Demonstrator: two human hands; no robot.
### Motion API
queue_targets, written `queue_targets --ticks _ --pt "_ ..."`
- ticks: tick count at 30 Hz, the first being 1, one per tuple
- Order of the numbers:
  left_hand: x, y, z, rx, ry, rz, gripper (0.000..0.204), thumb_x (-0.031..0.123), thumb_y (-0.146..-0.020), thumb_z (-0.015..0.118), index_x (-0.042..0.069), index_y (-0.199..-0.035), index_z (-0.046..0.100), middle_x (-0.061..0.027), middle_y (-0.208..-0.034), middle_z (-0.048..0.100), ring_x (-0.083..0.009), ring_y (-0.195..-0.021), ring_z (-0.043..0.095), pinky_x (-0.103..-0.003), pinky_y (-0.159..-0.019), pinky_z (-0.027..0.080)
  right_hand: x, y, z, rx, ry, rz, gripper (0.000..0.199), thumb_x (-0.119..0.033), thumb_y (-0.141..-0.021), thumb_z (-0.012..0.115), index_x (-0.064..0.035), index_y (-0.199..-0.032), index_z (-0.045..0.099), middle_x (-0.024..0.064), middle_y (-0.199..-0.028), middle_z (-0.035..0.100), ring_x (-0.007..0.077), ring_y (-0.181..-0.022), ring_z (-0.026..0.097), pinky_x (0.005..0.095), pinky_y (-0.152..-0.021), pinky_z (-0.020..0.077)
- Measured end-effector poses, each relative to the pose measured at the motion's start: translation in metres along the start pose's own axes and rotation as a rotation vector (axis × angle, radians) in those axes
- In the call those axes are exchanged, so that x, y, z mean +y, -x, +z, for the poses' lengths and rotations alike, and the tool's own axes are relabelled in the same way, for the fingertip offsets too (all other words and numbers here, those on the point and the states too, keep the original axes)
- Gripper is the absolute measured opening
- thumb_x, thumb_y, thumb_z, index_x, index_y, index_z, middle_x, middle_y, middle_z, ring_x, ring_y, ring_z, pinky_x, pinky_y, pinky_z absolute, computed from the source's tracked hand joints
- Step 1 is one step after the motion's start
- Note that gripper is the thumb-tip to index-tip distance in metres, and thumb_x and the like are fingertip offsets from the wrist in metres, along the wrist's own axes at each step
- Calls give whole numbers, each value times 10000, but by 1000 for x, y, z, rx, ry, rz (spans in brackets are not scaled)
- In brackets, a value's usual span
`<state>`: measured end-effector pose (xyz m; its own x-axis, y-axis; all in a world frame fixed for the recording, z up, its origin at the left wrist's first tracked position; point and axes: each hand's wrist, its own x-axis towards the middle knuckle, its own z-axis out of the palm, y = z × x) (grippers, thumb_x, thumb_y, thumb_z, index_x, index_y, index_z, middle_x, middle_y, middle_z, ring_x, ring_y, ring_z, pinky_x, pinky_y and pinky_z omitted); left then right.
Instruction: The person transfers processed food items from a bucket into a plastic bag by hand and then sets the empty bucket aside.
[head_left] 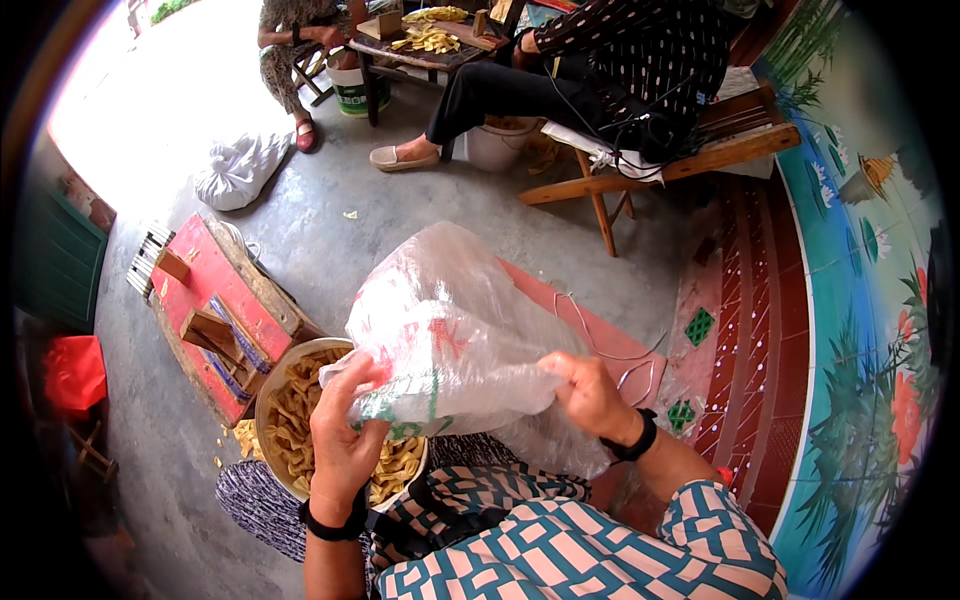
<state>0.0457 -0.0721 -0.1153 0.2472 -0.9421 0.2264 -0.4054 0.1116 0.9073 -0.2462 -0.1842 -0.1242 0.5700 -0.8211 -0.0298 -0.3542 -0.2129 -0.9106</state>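
Observation:
A large clear plastic bag with red and green print spreads between my two hands, above my lap. My left hand pinches the bag's near left edge, thumb and fingers closed on it. On the other side, my right hand grips the bag's right edge in a fist. Below my left hand sits a round white tub, full of yellowish-brown folded strips. The bag and my left hand hide part of the tub. What the bag contains, if anything, I cannot make out.
A red-topped wooden bench with wooden blocks stands left of the tub. Farther off lies a white tied sack. Two seated people work at a low table with yellow strips. A wooden folding chair and painted wall are right.

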Motion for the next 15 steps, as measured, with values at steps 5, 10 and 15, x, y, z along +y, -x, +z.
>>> queue_targets --ticks 5,10,15 --pt "13 15 -15 67 77 -139 586 -34 -772 656 -23 -1330 477 -164 -1296 533 -251 -1271 463 -372 -1054 356 11 -19 -24 -60 -575 277 202 10 -868 513 -18 -1041 613 -12 -916 643 77 -854 583 246 -757 468" --pt "7 40 -49 -4 59 -285 502 -19 -801 637 -40 -1287 511 -153 -1232 574 -244 -1155 551 -343 -986 422 20 -25 -11 -388 -273 46 259 -64 -907 553 -16 -1160 587 25 -1038 655 116 -921 621 264 -807 498" --pt "11 65 -71 -41 -4 -422 436 -28 -795 625 -54 -1224 553 -152 -1155 611 -234 -1098 578 -331 -954 444 56 -67 -49 59 -1243 462 337 -155 -926 514 43 -1191 576 166 -1203 620 274 -1071 621 409 -971 480"
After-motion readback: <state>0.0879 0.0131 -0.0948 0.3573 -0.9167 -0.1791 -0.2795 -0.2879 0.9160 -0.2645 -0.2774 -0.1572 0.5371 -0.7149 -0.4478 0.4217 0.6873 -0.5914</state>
